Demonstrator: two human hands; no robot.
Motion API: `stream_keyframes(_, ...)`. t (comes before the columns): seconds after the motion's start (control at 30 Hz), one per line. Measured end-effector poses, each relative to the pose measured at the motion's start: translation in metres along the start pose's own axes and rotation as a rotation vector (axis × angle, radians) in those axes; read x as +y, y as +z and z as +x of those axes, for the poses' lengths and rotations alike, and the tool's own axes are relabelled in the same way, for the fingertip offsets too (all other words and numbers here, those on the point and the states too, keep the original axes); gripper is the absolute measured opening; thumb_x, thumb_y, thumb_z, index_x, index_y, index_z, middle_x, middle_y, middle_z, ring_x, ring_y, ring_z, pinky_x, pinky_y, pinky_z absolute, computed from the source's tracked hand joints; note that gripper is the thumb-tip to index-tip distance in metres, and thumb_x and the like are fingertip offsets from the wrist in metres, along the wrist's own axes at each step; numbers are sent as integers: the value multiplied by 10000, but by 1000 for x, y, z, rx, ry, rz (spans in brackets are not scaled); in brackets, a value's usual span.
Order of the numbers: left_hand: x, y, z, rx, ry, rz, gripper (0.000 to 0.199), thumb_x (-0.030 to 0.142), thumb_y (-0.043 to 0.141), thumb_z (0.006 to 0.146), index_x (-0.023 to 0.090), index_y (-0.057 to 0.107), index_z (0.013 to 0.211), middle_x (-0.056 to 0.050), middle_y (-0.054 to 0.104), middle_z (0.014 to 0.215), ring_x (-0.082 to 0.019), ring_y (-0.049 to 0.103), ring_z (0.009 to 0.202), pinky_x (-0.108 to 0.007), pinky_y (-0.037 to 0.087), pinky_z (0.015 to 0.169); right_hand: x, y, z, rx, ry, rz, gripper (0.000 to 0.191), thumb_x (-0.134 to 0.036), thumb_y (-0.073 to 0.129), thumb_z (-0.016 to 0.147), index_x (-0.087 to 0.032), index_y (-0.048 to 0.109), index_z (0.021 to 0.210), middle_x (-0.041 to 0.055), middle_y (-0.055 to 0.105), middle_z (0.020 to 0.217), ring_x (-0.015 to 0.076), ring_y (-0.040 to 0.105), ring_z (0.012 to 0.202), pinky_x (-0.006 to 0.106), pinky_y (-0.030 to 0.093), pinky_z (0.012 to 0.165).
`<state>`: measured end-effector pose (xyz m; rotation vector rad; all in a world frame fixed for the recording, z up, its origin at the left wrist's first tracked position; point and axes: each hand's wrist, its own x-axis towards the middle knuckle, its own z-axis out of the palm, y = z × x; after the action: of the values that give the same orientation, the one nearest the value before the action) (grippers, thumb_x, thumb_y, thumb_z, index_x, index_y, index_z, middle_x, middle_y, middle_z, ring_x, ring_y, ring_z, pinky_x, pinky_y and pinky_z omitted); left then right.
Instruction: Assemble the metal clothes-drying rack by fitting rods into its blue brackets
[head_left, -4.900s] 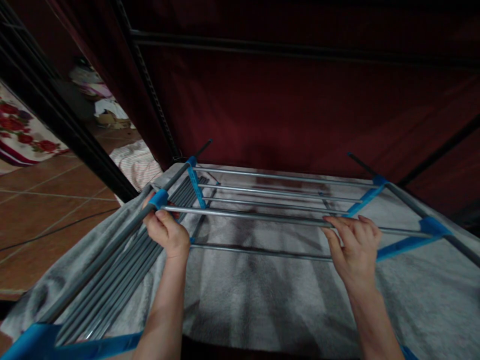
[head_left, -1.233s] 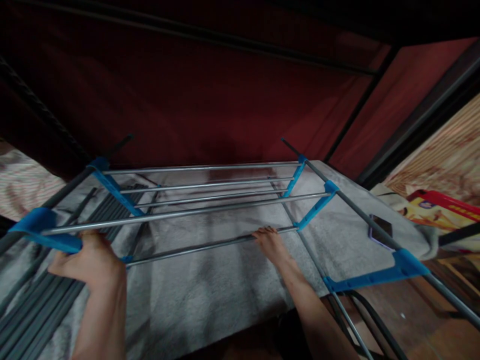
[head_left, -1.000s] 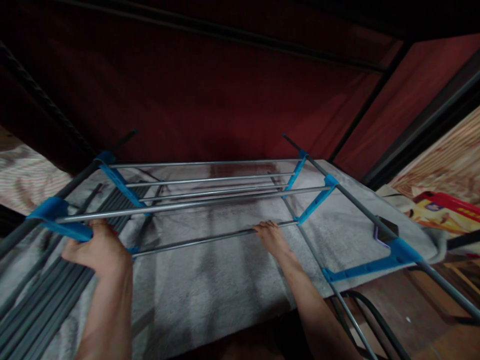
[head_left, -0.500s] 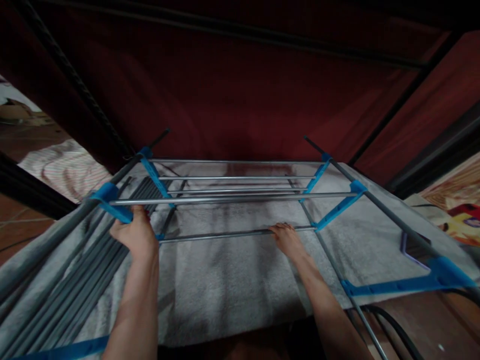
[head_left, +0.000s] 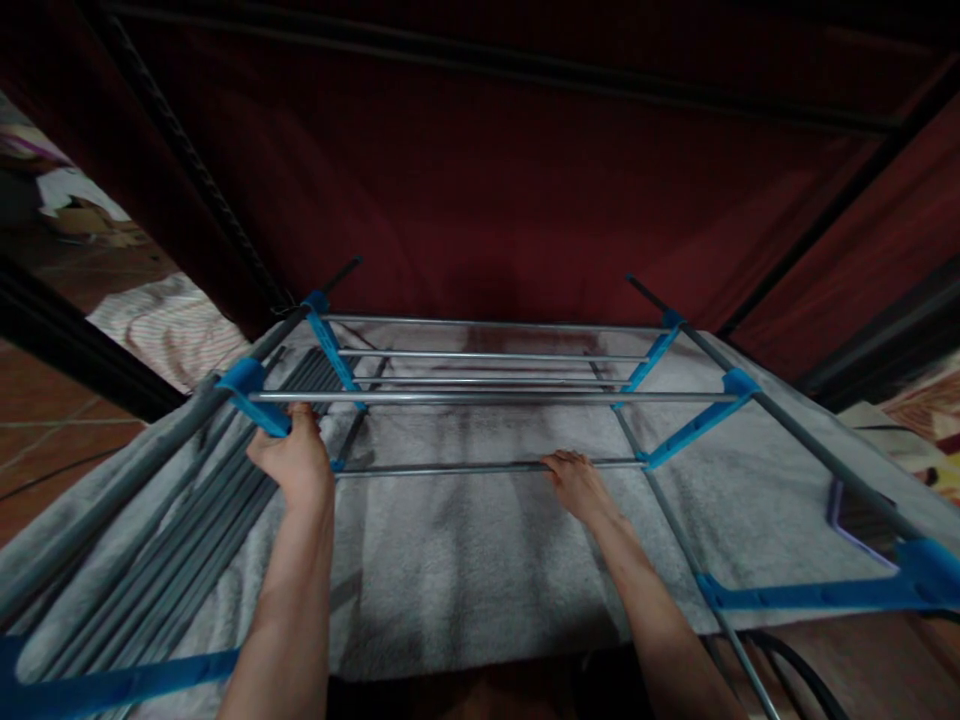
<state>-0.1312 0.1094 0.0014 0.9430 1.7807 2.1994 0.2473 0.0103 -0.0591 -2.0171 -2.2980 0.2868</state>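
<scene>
My left hand [head_left: 295, 455] is closed around a blue plastic bracket [head_left: 268, 412] at the left of a metal rack frame. Just above those fingers, an upper grey rod [head_left: 487, 398] runs across from this bracket to another blue bracket [head_left: 697, 425] on the right. The fingers of my right hand [head_left: 576, 482] curl over a lower rod [head_left: 442, 469], near its right end. That rod spans the two sides below the upper one. My left palm and the gripped part of the bracket are partly hidden.
Several loose grey tubes [head_left: 187, 520] lie on the pale towel [head_left: 450, 570] at left. More blue brackets [head_left: 825, 597] join the side poles in front. Behind the rack hangs dark red fabric [head_left: 480, 200]. A purple-edged object [head_left: 862, 535] lies at right.
The view has shifted a little, so the rack appears farther right. Both hands keep their holds, the left on the bracket and the right on the lower rod.
</scene>
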Motion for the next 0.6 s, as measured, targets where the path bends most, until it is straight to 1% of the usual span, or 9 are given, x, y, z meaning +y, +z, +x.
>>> stream_keyframes(0.1, 1, 2, 0, 0, 2, 0, 282, 331, 656, 727, 168, 506, 554, 41, 448, 482, -99, 398, 442, -253, 324, 471, 0, 1, 1, 22, -7, 2, 290, -205, 487, 956, -253, 671, 1175, 68, 678, 1161, 212, 591, 1106, 346, 368, 973)
stream_keyframes(0.27, 1, 4, -2, -14, -15, -28, 318, 390, 678, 729, 167, 518, 568, 49, 432, 473, -99, 385, 433, -256, 320, 463, 0, 0, -1, 87, 19, -7, 301, -203, 493, 955, -274, 672, 1187, 59, 682, 1153, 204, 604, 1077, 334, 369, 964)
stream_keyframes(0.43, -5, 7, -1, -20, 0, -13, 326, 427, 687, 726, 158, 552, 600, 49, 442, 465, -104, 390, 428, -264, 336, 469, 0, 0, 1, 89, 28, -18, 279, -209, 502, 953, -270, 687, 1153, 58, 685, 1135, 205, 605, 1063, 327, 377, 942)
stream_keyframes(0.6, -7, 9, 2, -41, 17, 23, 365, 445, 688, 733, 162, 530, 565, 34, 457, 466, -108, 412, 437, -261, 340, 469, 1, 1, 3, 108, 37, -6, 281, -212, 493, 963, -263, 683, 1164, 55, 685, 1143, 195, 602, 1070, 320, 375, 945)
